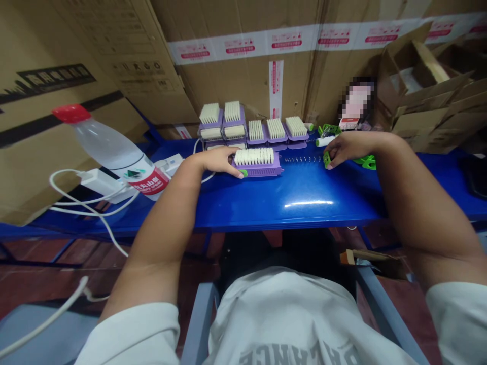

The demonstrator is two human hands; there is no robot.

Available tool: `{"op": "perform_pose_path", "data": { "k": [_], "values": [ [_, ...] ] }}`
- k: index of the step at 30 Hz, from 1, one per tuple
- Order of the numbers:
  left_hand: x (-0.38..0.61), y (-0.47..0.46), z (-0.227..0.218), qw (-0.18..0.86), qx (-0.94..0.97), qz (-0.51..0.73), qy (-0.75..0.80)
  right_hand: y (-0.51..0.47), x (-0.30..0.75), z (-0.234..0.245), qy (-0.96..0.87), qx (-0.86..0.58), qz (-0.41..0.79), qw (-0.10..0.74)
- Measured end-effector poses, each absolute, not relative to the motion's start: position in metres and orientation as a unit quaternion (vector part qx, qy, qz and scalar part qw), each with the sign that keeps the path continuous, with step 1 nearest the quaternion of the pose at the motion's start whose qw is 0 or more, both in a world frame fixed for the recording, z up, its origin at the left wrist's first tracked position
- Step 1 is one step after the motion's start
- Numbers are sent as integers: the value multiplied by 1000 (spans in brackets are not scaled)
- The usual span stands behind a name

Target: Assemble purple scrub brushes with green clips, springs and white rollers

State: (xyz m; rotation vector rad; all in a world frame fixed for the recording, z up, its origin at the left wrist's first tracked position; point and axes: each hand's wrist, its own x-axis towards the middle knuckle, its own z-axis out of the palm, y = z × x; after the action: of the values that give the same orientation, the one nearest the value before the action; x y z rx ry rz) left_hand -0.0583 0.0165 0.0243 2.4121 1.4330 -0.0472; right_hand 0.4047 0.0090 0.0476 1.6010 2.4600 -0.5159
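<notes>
My left hand [220, 159] grips the left end of a purple brush [257, 162] with white bristles, which lies on the blue table [266, 197]. A small green part shows at my thumb. My right hand [348, 147] rests further right, fingers curled round a small green piece [326, 159]. Between the two hands lies a thin metal spring [302, 159]. Behind the brush, several finished purple brushes [253, 126] stand in a row and in stacks.
A clear water bottle [114, 152] with a red cap lies tilted at the left, beside a white charger and cables [101, 182]. More green parts [366, 162] lie by my right wrist. Cardboard boxes [247, 61] wall the back; open cartons [426, 76] sit at the right.
</notes>
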Motion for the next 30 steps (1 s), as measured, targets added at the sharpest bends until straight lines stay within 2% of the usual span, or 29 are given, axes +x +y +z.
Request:
{"op": "perform_pose_path", "data": {
  "k": [30],
  "values": [
    [-54,15,23,182,858,-4,480,6,396,47,827,525,-189,67]
  ]
}}
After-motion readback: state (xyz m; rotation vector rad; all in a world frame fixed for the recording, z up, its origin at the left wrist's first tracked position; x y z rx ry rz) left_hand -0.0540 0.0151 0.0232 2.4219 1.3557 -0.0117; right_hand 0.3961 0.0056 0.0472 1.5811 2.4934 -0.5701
